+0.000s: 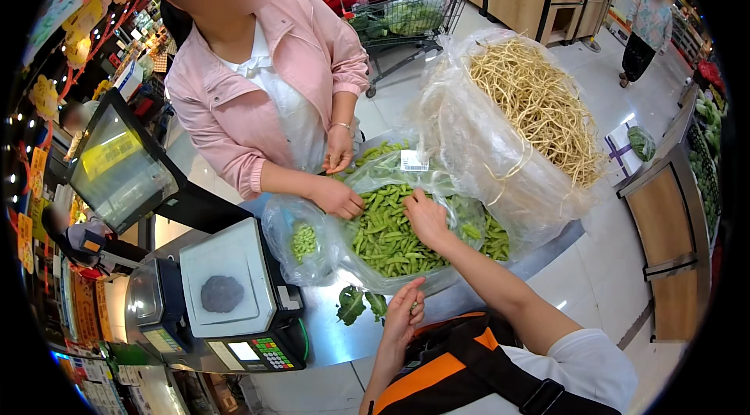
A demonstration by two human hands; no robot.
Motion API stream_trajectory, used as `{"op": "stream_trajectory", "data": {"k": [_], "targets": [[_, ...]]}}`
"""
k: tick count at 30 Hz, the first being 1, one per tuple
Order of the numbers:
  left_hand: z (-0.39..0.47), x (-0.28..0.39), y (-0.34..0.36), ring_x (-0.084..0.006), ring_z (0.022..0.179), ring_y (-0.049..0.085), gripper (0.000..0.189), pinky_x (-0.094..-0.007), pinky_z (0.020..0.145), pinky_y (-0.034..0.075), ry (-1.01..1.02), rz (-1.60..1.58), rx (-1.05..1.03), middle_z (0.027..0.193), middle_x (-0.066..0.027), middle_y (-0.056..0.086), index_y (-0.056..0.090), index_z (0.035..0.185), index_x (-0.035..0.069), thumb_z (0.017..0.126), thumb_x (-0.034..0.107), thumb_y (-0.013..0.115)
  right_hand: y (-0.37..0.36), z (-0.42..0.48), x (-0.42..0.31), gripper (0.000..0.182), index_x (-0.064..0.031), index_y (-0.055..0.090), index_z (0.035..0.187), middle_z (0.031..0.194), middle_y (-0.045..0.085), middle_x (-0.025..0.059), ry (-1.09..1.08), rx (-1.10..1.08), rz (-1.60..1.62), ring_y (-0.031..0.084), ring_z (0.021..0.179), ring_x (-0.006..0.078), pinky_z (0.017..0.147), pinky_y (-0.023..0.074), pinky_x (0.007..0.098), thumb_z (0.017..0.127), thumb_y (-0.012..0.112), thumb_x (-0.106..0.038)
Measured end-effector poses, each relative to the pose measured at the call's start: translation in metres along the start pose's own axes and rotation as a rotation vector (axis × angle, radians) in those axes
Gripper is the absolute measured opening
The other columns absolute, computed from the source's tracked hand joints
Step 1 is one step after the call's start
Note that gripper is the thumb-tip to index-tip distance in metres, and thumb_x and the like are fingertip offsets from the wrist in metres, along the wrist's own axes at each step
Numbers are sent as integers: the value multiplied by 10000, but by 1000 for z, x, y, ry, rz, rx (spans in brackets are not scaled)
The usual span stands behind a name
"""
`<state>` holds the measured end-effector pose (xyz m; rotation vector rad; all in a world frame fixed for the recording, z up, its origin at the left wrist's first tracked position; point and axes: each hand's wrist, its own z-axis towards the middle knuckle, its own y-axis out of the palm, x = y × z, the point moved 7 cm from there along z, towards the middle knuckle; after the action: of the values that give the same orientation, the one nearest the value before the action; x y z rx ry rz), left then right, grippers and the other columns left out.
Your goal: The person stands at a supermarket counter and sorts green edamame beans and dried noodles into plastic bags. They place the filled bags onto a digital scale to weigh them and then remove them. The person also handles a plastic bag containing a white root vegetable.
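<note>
A clear plastic bag [410, 283] full of green edamame pods [387, 233] lies opened on a metal counter [328, 321]. My right hand [426, 218] reaches into it, fingertips down among the pods; whether they pinch one is hard to see. My left hand [404, 312] is curled in front of the bag's near edge, with a small green thing, seemingly a bean, showing between the fingers. To the left sits a smaller plastic bag [281, 239] with shelled beans [304, 242]. Across the counter, another person's hand [341, 198] touches the pods, their other hand [338, 148] just behind.
A weighing scale [228, 274] with a display screen [126, 160] stands left. Green leaves [351, 305] lie near the counter's front. At right rises a large plastic bag of pale dried stalks or roots [533, 104]. A shopping cart [416, 10] is behind the person in a pink jacket [234, 98].
</note>
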<state>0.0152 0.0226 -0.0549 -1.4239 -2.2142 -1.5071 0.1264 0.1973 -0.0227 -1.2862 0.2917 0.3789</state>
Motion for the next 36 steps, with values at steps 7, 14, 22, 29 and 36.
{"op": "stream_trajectory", "data": {"k": [7,14,22,29,36], "targets": [[3,6,-23,-40,550,342,325,-156,411,254,55,-67,71,732,16,459,466,1204,6,951,209,438,-41,-22,-20,107,-87,570,865,842,553,71,-133,-30,340,586,708,243,566,453,364,787,608,-149],[7,48,-19,-26,537,341,368,-139,403,246,210,-51,114,723,20,457,451,1212,-6,939,239,468,-61,-52,-39,133,-50,616,875,814,563,41,-156,-262,869,547,662,148,571,427,252,753,666,-65],[4,69,-16,-15,493,325,272,-142,390,230,264,88,132,680,31,455,541,1101,-3,897,177,550,-61,-65,-51,190,-29,579,938,837,564,33,-141,-482,988,549,751,103,638,453,225,765,657,-30],[-3,63,-17,-1,477,353,188,-156,407,242,164,527,204,667,46,504,604,981,20,862,165,597,-38,-81,-40,267,-23,541,1002,851,563,10,103,-604,1279,540,750,67,662,463,205,778,675,-79],[-4,71,5,-135,584,509,137,-271,553,405,491,1035,213,678,-70,584,603,855,-26,837,109,593,-38,-87,-38,207,-4,597,872,731,616,23,31,-550,1122,576,658,73,610,470,206,772,682,-164]]}}
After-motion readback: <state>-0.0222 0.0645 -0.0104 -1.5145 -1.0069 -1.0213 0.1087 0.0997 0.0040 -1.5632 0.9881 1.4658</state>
